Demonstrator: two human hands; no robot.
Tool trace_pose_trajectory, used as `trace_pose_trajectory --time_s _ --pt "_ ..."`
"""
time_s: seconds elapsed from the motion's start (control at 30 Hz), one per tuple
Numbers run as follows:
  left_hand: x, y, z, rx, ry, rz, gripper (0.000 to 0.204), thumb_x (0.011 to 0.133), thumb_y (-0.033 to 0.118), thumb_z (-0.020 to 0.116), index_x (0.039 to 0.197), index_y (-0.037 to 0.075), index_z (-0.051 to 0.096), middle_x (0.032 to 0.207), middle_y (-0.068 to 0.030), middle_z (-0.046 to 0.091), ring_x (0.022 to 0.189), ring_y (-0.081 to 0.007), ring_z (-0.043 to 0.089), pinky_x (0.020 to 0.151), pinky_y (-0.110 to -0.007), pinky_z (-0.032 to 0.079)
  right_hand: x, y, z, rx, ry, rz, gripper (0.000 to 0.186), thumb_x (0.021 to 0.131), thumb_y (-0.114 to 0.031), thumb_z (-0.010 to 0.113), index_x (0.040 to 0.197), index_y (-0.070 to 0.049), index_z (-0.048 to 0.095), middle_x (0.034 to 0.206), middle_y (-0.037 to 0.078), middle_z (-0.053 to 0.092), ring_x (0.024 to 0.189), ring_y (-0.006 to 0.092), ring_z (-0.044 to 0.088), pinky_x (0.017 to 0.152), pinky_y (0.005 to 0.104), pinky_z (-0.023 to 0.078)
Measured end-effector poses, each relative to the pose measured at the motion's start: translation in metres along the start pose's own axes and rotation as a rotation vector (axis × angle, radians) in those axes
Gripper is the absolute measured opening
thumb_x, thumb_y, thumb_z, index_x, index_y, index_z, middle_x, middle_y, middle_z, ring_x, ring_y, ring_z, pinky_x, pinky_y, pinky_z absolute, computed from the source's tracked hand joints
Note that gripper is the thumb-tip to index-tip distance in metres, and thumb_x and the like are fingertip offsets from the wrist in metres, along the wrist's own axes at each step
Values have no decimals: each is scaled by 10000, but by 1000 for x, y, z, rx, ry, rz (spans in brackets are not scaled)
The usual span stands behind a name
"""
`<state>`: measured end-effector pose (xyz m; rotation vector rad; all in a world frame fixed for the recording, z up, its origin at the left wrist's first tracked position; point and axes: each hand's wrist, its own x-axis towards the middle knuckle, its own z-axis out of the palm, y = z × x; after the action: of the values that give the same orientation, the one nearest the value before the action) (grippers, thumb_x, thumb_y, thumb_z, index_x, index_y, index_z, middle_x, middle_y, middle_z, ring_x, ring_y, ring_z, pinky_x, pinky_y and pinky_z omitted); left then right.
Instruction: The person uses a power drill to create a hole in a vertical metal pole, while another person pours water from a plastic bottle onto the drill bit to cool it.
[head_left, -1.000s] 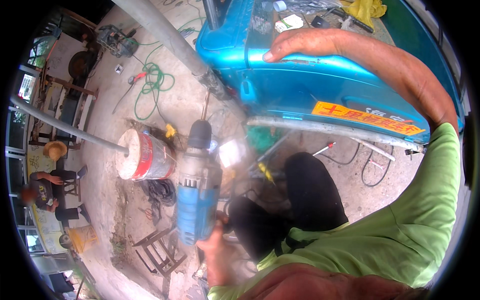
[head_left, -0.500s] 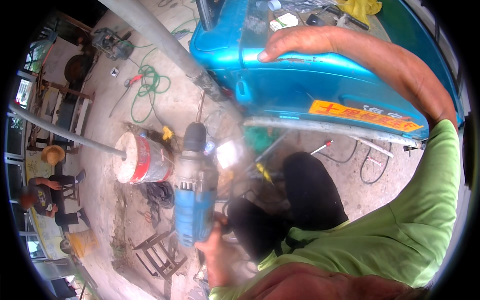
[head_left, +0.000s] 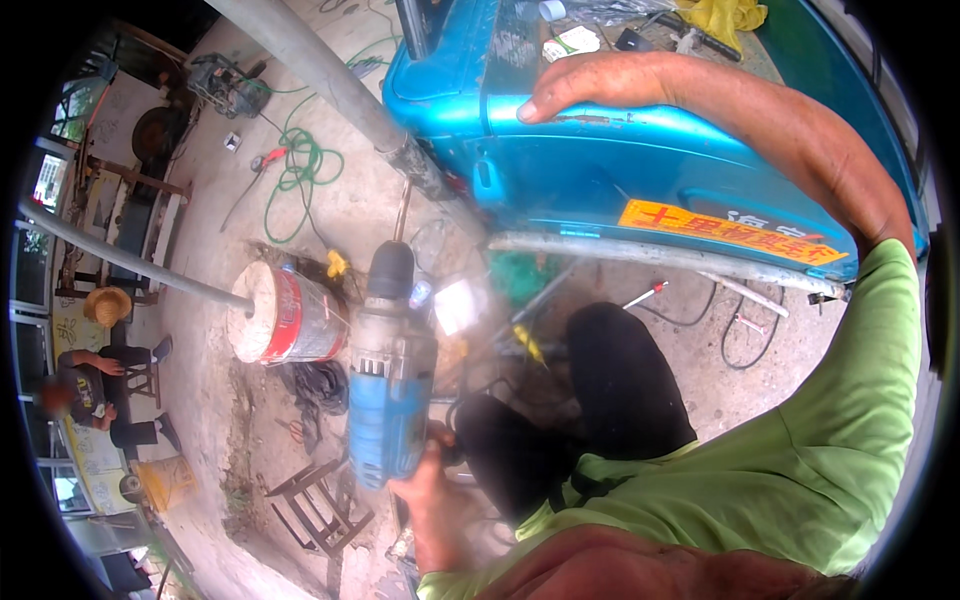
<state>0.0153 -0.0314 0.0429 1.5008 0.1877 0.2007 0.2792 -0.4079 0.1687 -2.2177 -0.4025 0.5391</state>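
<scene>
One blue-and-grey power drill [head_left: 388, 405], at eight o'clock, points its bit [head_left: 402, 212] and long axis toward twelve. The left hand [head_left: 425, 478] has its grip wrapped round it. The right hand [head_left: 595, 85] rests on a glossy blue metal panel [head_left: 570, 165] with one red-lettered orange label [head_left: 730, 229]; its grip's closure is unclear.

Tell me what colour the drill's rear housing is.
The drill's rear housing is blue; it shows best in the head view.

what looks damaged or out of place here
The blue panel has a scraped patch on its top edge, beside the right hand, looking worn and discoloured. Past the bucket, a green cord lies in messy loops on the floor.
</scene>
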Motion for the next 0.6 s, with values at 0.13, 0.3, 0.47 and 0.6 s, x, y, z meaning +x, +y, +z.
trace_pose_trajectory --time_s 0.13,0.3,0.47,0.6 --pt "0 -2 -1 -63 -5 5 293 814 66 681 1050 -84 595 808 -169 638 665 -250 611 620 -377 536 -1 0 0 -2 19 -15 732 816 -648 705 1163 -4 717 1155 167 664 1108 287 621 964 435 484" --pt "1 -6 -7 -65 -31 17 293 814 69 685 1047 -85 594 808 -169 635 668 -251 612 619 -380 538 -5 -13 -1 44 -17 22 693 830 -633 698 1122 -5 734 1113 156 676 1070 266 628 937 420 487" --pt "0 -8 -6 -80 -24 23 293 814 75 691 1044 -81 599 807 -167 635 663 -252 612 618 -379 537 -5 -13 -1 0 -12 44 690 828 -627 705 1124 -5 734 1117 156 676 1075 265 626 936 419 487" --pt "1 -8 -6 -107 -24 28 297 817 81 699 1048 -77 600 815 -166 635 661 -252 613 618 -376 536 -1 -2 -1 12 -22 -8 705 827 -631 706 1151 -6 724 1149 163 667 1105 274 620 957 422 483"
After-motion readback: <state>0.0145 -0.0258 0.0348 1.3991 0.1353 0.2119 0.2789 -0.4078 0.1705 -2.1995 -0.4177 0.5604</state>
